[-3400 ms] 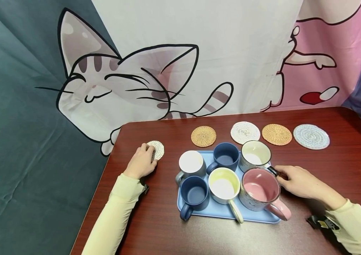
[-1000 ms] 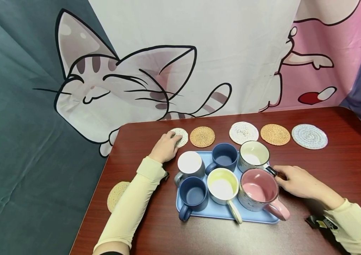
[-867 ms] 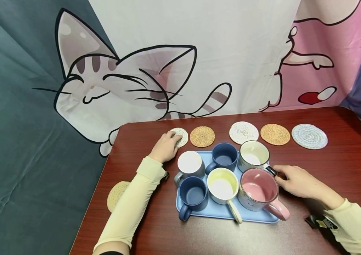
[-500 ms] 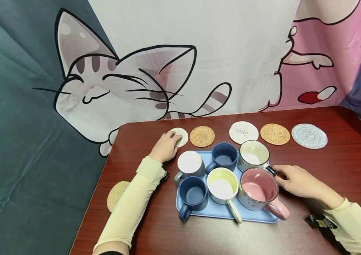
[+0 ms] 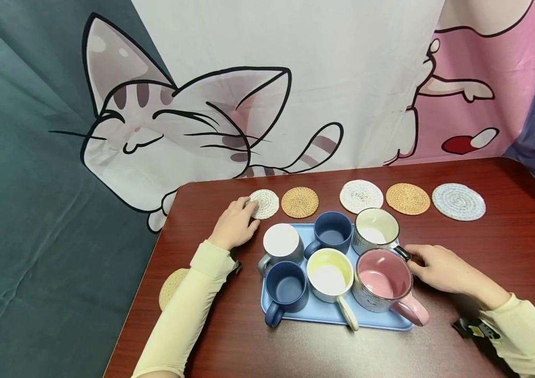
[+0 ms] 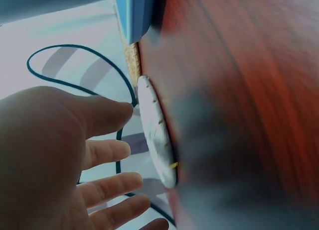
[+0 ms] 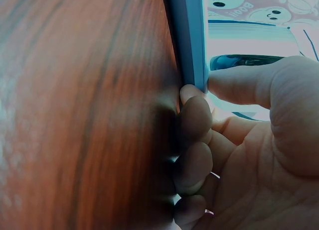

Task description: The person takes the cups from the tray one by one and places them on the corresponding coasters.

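White coaster (image 5: pixel 266 205) — beside left fingers (image 6: pixel 114 186)

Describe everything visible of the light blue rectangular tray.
The light blue rectangular tray has rounded corners and a low raised rim, and looks like smooth plastic. It appears to lie flat on the reddish-brown wood-grain table, its long sides running left to right. Two rows of three round mugs with navy, white, yellowish and pink interiors hide most of its floor, some handles overhanging the rim. The bare right hand pinches its right edge between thumb and fingers.
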Motion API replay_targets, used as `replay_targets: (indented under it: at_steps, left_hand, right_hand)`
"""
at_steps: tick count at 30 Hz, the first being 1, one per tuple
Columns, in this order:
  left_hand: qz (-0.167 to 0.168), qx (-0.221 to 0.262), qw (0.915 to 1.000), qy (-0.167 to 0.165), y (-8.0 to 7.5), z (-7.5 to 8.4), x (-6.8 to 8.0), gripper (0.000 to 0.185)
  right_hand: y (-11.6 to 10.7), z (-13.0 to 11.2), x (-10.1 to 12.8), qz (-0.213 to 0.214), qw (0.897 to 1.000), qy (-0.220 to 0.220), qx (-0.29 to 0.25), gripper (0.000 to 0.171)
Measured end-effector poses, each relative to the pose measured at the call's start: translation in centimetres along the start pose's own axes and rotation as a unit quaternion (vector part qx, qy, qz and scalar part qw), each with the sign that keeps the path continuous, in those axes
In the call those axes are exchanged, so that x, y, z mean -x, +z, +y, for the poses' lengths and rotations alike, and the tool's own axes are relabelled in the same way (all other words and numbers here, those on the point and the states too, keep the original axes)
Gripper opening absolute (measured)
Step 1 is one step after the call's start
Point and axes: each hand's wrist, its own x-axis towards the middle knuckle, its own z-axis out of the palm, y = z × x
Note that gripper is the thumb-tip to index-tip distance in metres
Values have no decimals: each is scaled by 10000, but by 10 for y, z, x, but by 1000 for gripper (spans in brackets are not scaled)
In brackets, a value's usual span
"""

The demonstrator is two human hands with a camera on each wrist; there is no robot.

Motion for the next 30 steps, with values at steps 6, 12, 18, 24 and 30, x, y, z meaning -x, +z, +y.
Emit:
replay_targets:
  at_steps: [6, 12, 18, 24, 30]
  left_hand:
    - [128, -59, 9999, -96, -8, -9, 24, 56]
    - [296, -98, 9994, -172, -15, -18, 51, 57]
    - [234, -58, 9990, -381, -21, -26, 77, 59]
    - [129, -66, 9981, -601, -23, -34, 101, 62]
    - [-29, -111, 9965, -831, -22, -40, 126, 63]
  right_hand:
    - [-1, -1, 0, -1, 10000, 12, 23, 27]
    - [-2, -1, 0, -21, 10000, 59, 11, 26]
    - [-2, -2, 0, -74, 9999, 101, -13, 25]
    - [-1, -1, 0, -112, 9998, 162, 17, 24]
    - [0, 0, 0, -85, 9999, 113, 16, 25]
